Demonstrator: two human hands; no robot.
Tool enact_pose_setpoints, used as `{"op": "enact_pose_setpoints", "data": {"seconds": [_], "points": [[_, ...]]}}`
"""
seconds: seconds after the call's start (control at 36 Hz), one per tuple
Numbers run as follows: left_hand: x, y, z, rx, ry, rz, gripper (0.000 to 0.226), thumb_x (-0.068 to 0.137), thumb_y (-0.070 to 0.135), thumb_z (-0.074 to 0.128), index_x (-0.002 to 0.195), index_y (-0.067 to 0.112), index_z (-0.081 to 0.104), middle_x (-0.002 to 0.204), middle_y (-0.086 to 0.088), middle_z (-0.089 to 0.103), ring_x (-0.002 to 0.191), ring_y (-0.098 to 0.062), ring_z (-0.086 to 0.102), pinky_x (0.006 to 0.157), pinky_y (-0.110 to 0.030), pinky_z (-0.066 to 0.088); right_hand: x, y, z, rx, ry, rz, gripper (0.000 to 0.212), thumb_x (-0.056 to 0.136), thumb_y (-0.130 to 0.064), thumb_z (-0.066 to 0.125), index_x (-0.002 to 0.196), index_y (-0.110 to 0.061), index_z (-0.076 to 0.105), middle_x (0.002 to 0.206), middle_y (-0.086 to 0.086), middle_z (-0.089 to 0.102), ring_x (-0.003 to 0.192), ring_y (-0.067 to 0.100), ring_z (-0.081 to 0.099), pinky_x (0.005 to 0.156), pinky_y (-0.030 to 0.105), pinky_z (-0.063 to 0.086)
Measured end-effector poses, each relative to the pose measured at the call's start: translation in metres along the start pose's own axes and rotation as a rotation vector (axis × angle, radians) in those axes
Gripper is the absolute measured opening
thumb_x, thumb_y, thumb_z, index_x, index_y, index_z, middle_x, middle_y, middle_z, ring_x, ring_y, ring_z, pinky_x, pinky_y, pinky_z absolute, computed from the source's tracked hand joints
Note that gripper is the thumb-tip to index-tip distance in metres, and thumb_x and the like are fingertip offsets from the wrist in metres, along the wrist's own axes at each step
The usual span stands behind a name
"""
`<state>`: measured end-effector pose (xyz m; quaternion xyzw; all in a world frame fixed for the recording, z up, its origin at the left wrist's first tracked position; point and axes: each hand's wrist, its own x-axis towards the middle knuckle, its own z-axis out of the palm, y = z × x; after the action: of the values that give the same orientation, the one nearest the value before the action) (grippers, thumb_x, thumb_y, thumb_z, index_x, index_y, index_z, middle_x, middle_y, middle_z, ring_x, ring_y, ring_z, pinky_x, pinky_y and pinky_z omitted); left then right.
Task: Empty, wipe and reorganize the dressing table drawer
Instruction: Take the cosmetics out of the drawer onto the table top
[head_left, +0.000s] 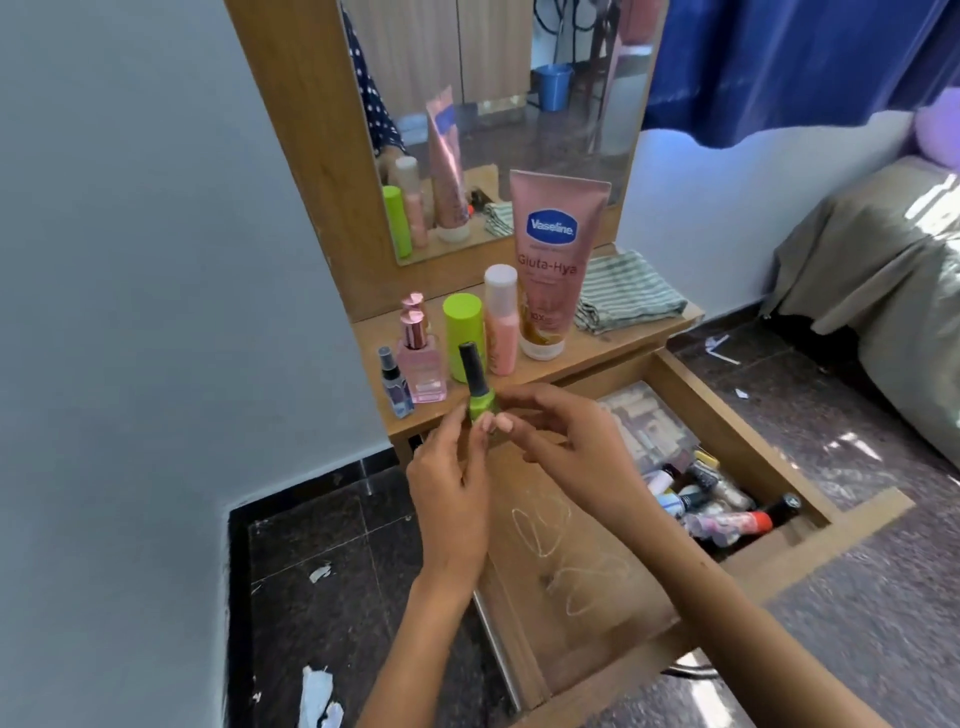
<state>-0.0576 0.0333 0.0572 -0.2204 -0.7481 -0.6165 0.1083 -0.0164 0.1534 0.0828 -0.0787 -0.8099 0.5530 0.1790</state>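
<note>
Dressing table top (613, 345): Vaseline tube (553, 260), bottles, striped cloth (628, 291); open drawer (571, 566) below.

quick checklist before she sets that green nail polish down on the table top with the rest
1. Bottle held: ok, both the left hand and the right hand pinch the green nail polish.
2. Cap on: ok, black cap in place.
3. Bottle upright: ok, near vertical.
4. Free spot on the table top: ok, bare wood in front of the striped cloth.
5. Drawer emptied: not ok, small bottles remain in its far corner.
6. Drawer wiped: cannot tell, white scribbles show.
</note>
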Motion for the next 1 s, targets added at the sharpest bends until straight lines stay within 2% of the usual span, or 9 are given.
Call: {"op": "enact_pose_setpoints", "data": {"seconds": [0.11,0.22,0.31,0.42,0.5,0.64,0.86,1.0], "points": [[0.007,-0.007,-0.003,0.066,0.017,0.044,0.023,0.098,0.024,0.053,0.114,0.016,0.066,0.102,0.01,0.067,0.097,-0.009,0.061,0.081,-0.042,0.051,0.012,0.004,0.0,0.095,0.035,0.005,0.03,0.082,-0.016,0.074,0.11,-0.019,0.067,0.098,-0.005,0.073,0.086,0.01,0.07,0.076,0.03,0.057],[0.011,-0.008,0.001,0.202,0.05,0.08,0.025,0.093,0.021,0.059,0.116,0.016,0.066,0.11,0.01,0.063,0.104,-0.008,0.056,0.087,-0.034,0.049,0.018,0.006,0.003,0.057,0.068,-0.026,0.038,0.077,-0.011,0.078,0.107,-0.028,0.064,0.093,-0.01,0.072,0.082,0.006,0.07,0.077,0.029,0.058],[0.013,-0.01,0.004,0.21,0.111,0.085,0.026,0.09,0.017,0.064,0.115,0.014,0.067,0.107,0.009,0.065,0.102,-0.009,0.06,0.086,-0.034,0.052,0.022,0.01,0.008,0.001,0.142,-0.034,0.037,0.075,-0.009,0.079,0.107,-0.022,0.067,0.095,-0.01,0.072,0.082,0.003,0.07,0.078,0.027,0.059],[0.015,-0.013,0.008,0.215,0.163,0.091,0.026,0.09,0.014,0.064,0.115,0.01,0.067,0.108,0.002,0.069,0.1,-0.008,0.063,0.084,-0.031,0.054,0.024,0.013,0.017,-0.105,0.229,-0.071,0.029,0.074,-0.016,0.081,0.102,-0.017,0.071,0.088,-0.01,0.073,0.077,-0.001,0.069,0.073,0.022,0.058],[0.014,-0.014,0.009,0.207,0.189,0.129,0.027,0.088,0.011,0.065,0.115,0.008,0.068,0.107,0.0,0.07,0.1,-0.007,0.064,0.085,-0.025,0.054,0.023,0.014,0.021,-0.15,0.268,-0.099,0.028,0.075,-0.02,0.081,0.1,-0.016,0.071,0.086,-0.009,0.073,0.076,-0.001,0.069,0.072,0.024,0.058],[0.013,-0.015,0.011,0.209,0.215,0.169,0.026,0.087,0.007,0.066,0.113,0.006,0.068,0.107,-0.002,0.07,0.101,-0.009,0.065,0.087,-0.026,0.054,0.021,0.011,0.022,-0.167,0.31,-0.13,0.028,0.075,-0.018,0.08,0.101,-0.017,0.07,0.089,-0.011,0.072,0.076,0.0,0.069,0.072,0.026,0.058],[0.008,-0.017,0.015,0.287,0.171,0.185,0.046,0.084,-0.006,0.064,0.127,0.01,0.058,0.127,-0.004,0.061,0.121,-0.013,0.056,0.098,-0.036,0.05,0.031,0.013,0.029,-0.299,0.364,-0.106,0.026,0.078,-0.025,0.078,0.102,-0.022,0.069,0.088,-0.011,0.073,0.071,0.0,0.069,0.069,0.035,0.057],[-0.004,-0.022,0.016,0.298,0.098,0.163,0.055,0.085,-0.009,0.06,0.135,0.013,0.049,0.141,-0.003,0.049,0.132,-0.011,0.043,0.101,-0.039,0.047,0.035,0.011,0.032,-0.359,0.38,-0.091,0.02,0.081,-0.032,0.074,0.099,-0.025,0.071,0.086,-0.012,0.074,0.071,0.001,0.068,0.067,0.033,0.057]]}}
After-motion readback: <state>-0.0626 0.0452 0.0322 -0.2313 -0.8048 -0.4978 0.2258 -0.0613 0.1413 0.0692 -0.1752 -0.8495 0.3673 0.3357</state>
